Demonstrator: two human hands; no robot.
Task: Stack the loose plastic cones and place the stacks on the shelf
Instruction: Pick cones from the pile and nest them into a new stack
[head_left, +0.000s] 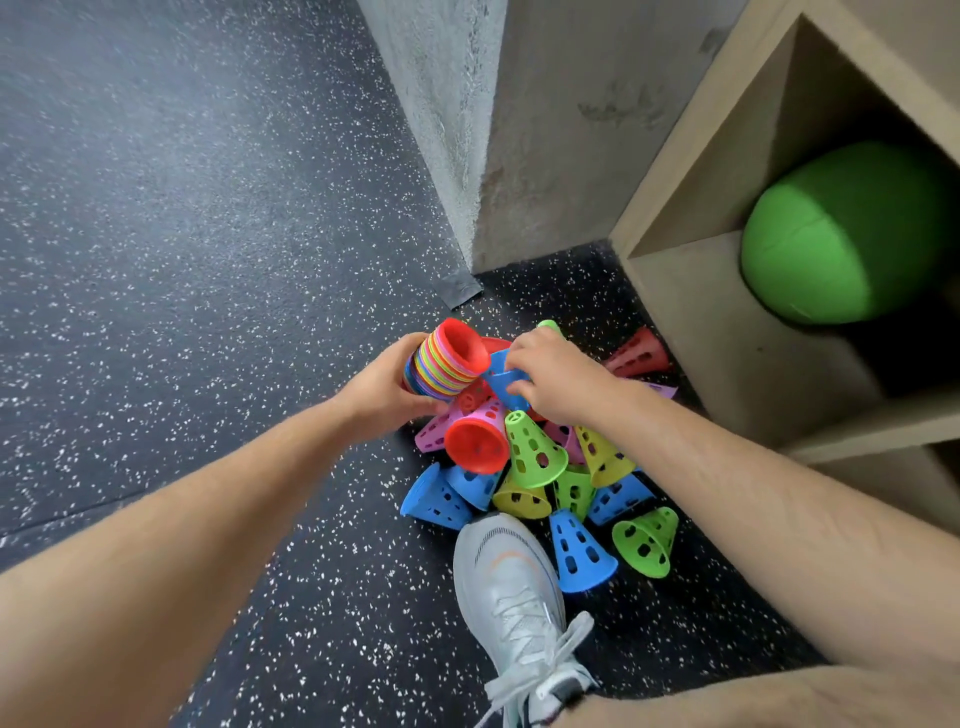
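Observation:
My left hand (382, 392) grips a tilted stack of nested cones (447, 364) in many colours, with a red one at its open end. Just to its right, my right hand (556, 376) is closed on a single blue cone (503, 376), held close beside the stack's red mouth. Below both hands lies a pile of loose perforated cones (535, 467) on the floor: red, pink, green, yellow and blue, lying at all angles. A red cone (640, 355) lies apart by the wooden shelf (691, 291) at the right.
A green ball (836, 234) fills the shelf's lower cubby. A concrete pillar (498, 145) stands behind the pile. My grey shoe (511, 587) rests against the pile's near side. Dark speckled rubber floor (182, 234) spreads out to the left.

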